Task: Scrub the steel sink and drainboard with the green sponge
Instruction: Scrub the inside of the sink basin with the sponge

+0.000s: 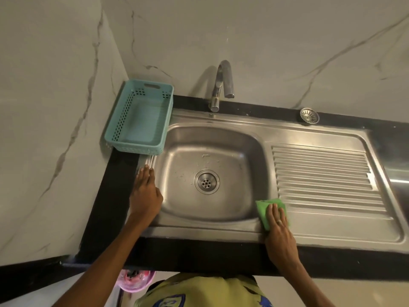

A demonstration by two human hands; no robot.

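Head camera view: a person in a yellow shirt (205,291) stands at a steel sink (241,149) set in a black countertop (106,207) against marble-patterned walls (44,107). At far left, a turquoise plastic basket (139,117) sits in the corner, its near edge overlapping the sink's left rim. Just below it, the left hand (145,196) lies flat on that rim with fingers straight and relaxed, grasping nothing. A pink object (135,280) shows below the counter edge, too blurred to identify. In the basin, the round drain (207,182) sits at the centre of the floor, with a few water droplets around it; the chrome faucet (222,85) rises behind the basin, its spout curving forward. Right of the basin, the right hand (279,231) presses the green sponge (263,207) with straight fingers against the steel at the near front corner, where basin rim meets the ribbed drainboard (325,176). A ring shows on one finger. At the back right, a loose metal strainer (309,115) rests on the countertop by the wall.
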